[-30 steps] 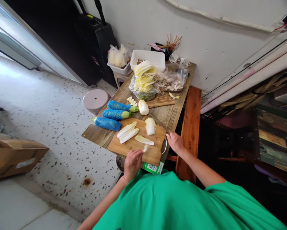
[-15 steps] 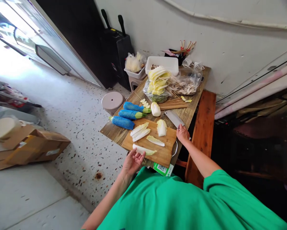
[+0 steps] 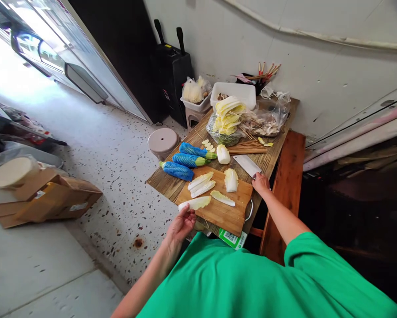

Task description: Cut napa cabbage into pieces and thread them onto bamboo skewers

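One cabbage leaf point(image 3: 198, 203) is pinched in left fingers point(image 3: 184, 211); right fingers point(image 3: 258, 180) grip one cleaver point(image 3: 246, 165).

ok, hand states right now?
Left hand: closed, pinching a cabbage leaf.
Right hand: at the handle end of the cleaver; grip can't be told.

Looks out from the head, as 1 view, facing forward and steeply down. Takes in the green shirt point(image 3: 241, 282) nearest, at 6 o'clock, then the left hand point(image 3: 181, 223) at 7 o'clock and the right hand point(image 3: 261, 182) near 4 o'clock. Centres on the wooden table point(image 3: 167, 184), seen from above and close by. Reaches past to the white wall point(image 3: 238, 48) at 1 o'clock and, farthest off, the bright opening point(image 3: 6, 62) at 10 o'clock.
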Demonstrator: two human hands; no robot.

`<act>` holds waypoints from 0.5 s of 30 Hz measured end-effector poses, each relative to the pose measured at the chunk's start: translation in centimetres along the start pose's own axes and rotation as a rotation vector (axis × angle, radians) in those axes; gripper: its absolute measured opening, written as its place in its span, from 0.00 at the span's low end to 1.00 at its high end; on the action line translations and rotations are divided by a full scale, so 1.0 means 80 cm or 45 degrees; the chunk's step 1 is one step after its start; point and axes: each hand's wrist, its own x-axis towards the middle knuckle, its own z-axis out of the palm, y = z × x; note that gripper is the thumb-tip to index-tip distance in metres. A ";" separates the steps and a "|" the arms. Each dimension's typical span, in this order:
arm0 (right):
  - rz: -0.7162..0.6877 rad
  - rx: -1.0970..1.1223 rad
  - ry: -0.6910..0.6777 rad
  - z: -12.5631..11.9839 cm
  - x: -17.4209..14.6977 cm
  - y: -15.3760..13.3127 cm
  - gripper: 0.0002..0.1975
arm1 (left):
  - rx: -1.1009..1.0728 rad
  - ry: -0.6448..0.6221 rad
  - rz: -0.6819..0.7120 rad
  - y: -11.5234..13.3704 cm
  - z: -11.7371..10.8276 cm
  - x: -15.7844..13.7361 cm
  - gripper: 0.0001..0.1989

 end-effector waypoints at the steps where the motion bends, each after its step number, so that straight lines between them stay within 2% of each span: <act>1: -0.012 0.010 0.014 -0.004 -0.008 -0.011 0.12 | 0.007 -0.004 0.017 0.004 -0.002 -0.001 0.04; 3: -0.087 0.047 0.028 -0.008 -0.031 -0.044 0.12 | 0.019 -0.012 0.056 0.011 -0.006 -0.003 0.03; 5: -0.239 0.111 -0.024 0.000 -0.065 -0.092 0.14 | 0.024 -0.018 0.104 0.020 -0.011 -0.007 0.05; 9: -0.525 0.249 -0.231 0.039 -0.143 -0.201 0.12 | 0.051 -0.054 0.179 0.041 -0.024 -0.015 0.04; 12: -0.537 0.310 -0.299 0.064 -0.179 -0.254 0.12 | 0.113 -0.081 0.155 0.056 -0.033 -0.018 0.04; 15: -0.485 0.381 -0.340 0.072 -0.189 -0.274 0.15 | 0.395 -0.128 0.114 0.058 -0.027 -0.006 0.07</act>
